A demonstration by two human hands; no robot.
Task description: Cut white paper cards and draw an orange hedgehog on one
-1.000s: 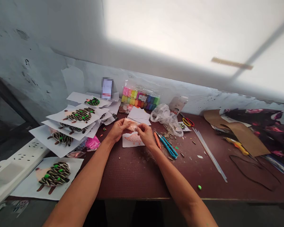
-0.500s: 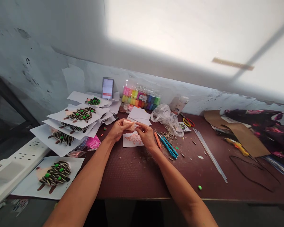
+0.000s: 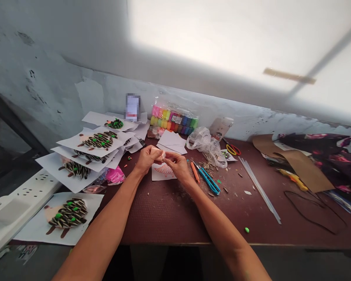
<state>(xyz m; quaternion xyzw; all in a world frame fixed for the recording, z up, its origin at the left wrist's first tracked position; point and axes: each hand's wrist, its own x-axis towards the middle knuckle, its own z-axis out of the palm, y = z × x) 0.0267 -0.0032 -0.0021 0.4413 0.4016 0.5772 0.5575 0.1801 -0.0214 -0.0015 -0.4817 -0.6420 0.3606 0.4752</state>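
Note:
Both hands meet over the middle of the table around a piece of pale peach modelling clay, which looks partly wrapped in thin plastic. My left hand is closed on its left side, thumb on top. The fingers of my right hand pinch its right end. Just below them lies a white sheet with an orange hedgehog drawing, partly covered by my right hand. To the right are an orange pen-like stick and a blue utility knife, with sunflower seeds scattered behind.
Stacked sheets with seed-covered hedgehogs fill the left, beside a white power strip. Behind stand a phone and a pack of coloured clay. Rightward lie scissors, clear glue sticks and a yellow glue gun with its cord.
My right hand has shifted slightly left, its fingers now closer to the left hand on the clay. Less of the clay shows. The things on the table have not moved.

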